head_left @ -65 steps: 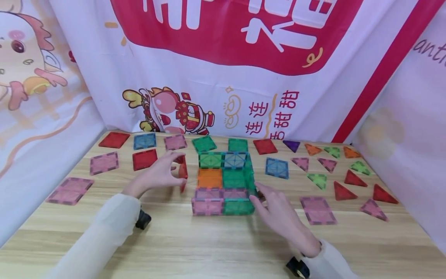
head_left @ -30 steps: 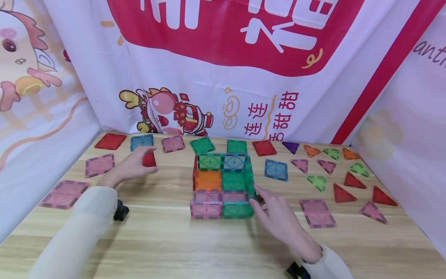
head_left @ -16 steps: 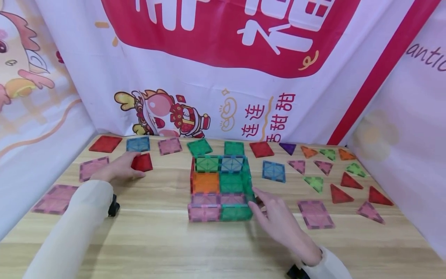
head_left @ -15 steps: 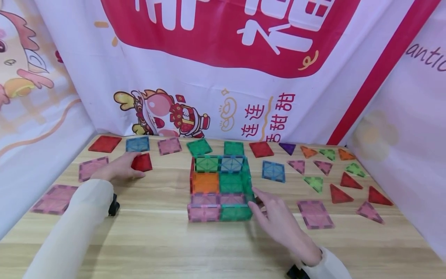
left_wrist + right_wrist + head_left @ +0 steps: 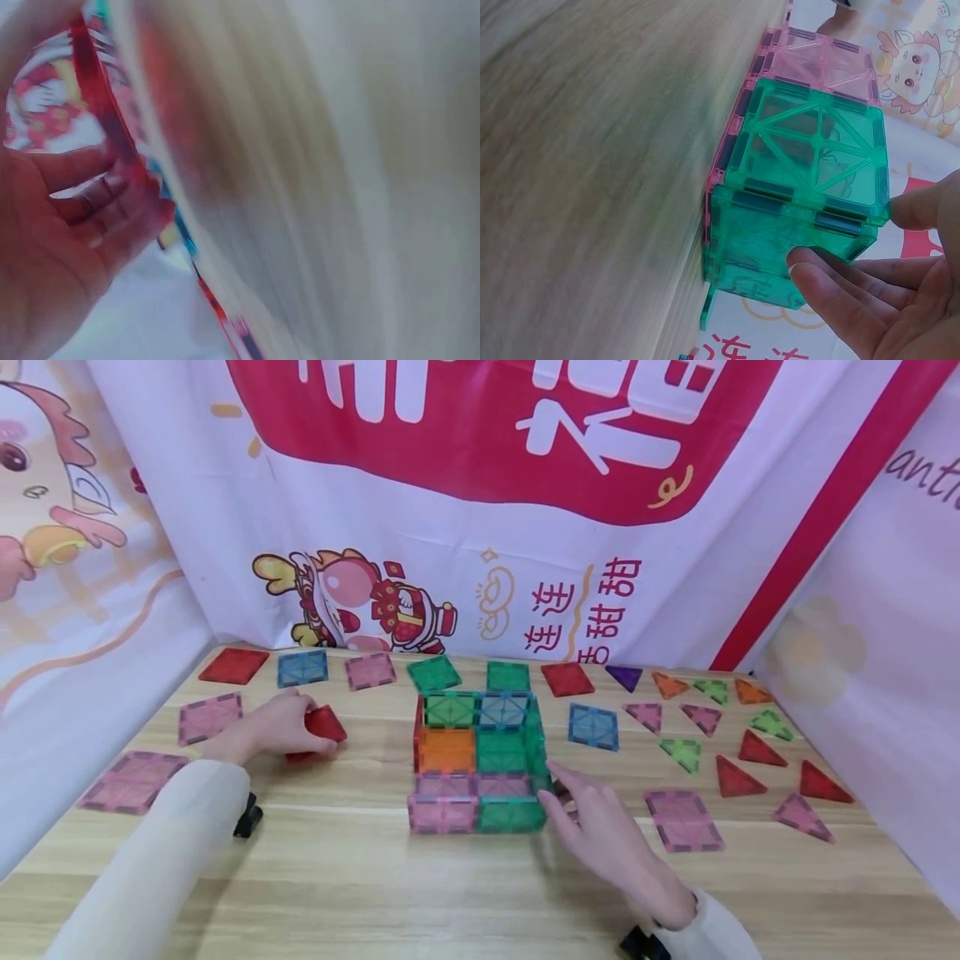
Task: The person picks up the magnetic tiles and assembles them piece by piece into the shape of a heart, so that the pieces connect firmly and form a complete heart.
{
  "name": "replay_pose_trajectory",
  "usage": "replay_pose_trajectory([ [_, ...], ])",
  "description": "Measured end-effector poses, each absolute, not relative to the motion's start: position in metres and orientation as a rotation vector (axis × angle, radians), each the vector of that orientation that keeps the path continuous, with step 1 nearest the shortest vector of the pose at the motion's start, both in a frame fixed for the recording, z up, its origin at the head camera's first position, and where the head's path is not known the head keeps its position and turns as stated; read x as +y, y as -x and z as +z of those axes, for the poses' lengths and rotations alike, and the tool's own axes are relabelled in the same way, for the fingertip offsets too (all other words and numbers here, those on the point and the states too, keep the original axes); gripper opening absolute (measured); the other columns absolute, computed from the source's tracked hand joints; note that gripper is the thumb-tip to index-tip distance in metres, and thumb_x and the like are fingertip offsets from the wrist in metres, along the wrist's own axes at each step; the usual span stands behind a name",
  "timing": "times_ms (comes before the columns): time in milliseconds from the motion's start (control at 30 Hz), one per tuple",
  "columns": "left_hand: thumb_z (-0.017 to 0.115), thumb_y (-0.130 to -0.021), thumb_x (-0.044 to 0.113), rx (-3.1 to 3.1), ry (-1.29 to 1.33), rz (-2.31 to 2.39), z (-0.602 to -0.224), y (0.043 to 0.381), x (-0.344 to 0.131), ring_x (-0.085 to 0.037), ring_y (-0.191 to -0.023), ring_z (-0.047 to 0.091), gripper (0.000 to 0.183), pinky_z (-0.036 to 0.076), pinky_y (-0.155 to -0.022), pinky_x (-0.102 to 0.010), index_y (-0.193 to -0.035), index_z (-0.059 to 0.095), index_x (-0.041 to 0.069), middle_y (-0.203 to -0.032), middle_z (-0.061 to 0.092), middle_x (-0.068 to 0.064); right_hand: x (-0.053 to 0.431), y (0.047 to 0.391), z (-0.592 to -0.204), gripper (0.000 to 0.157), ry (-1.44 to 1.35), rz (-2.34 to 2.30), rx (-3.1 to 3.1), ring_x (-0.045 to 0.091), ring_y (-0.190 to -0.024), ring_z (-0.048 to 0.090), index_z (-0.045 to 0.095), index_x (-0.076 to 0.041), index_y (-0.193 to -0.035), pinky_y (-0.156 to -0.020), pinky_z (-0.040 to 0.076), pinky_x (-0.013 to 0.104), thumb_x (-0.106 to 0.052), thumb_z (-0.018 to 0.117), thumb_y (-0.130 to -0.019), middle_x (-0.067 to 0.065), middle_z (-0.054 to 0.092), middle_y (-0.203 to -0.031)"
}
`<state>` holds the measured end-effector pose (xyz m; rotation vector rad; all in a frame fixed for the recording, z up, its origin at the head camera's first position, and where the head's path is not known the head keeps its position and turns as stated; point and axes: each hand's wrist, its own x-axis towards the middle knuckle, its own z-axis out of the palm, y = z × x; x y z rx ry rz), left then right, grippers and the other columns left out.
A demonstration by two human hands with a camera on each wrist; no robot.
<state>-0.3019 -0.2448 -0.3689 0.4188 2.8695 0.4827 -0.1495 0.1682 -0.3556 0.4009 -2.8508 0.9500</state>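
My left hand (image 5: 281, 727) pinches a red square magnetic tile (image 5: 327, 724), tilted at the left of the table. In the left wrist view the fingers hold this red tile (image 5: 105, 97) by its edges; the picture is blurred. At mid-table stands an open-topped box of magnetic tiles (image 5: 447, 752), its floor orange, green and pink, its walls green, blue, pink and red. My right hand (image 5: 600, 827) rests fingertips on the outside of its right wall near the front corner. Up close, the right wrist view has those fingertips against the green wall tile (image 5: 780, 232).
Square tiles lie flat along the back and left, among them a blue tile (image 5: 303, 668) and a pink tile (image 5: 135, 782). At the right are another blue tile (image 5: 593, 727), a pink oblong tile (image 5: 683, 820) and several triangles (image 5: 738, 777). Printed cloth (image 5: 420, 527) encloses the table.
My left hand left one red tile standing as the box's left wall, moved left, and took hold of another red tile, now tilted up and shifted slightly right. My right hand stayed at the box.
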Motion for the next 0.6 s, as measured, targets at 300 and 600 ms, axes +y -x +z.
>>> replay_pose_trajectory([
  [300,0.077,-0.077,0.025,2.654,-0.617,1.120,-0.363,0.248,-0.200,-0.037,-0.121,0.052,0.076,0.045,-0.099,-0.048,-0.136,0.037,-0.002,-0.129,0.053,-0.020,0.169,0.150,-0.355,0.043,-0.419,0.930,-2.838,0.011,-0.077,0.067,0.053,0.002,-0.132,-0.064,0.051,0.017,-0.019,0.058,-0.095,0.008,0.070,-0.094],
  [600,0.078,-0.075,0.021,2.498,-0.753,1.193,-0.369,0.220,-0.164,-0.033,-0.125,0.050,0.072,0.042,-0.103,-0.046,-0.135,0.040,0.007,-0.133,0.052,-0.012,0.167,0.148,-0.355,0.043,-0.417,0.929,-2.841,0.011,-0.077,0.067,0.053,0.001,-0.132,-0.063,0.051,0.016,-0.019,0.058,-0.095,0.009,0.071,-0.097],
])
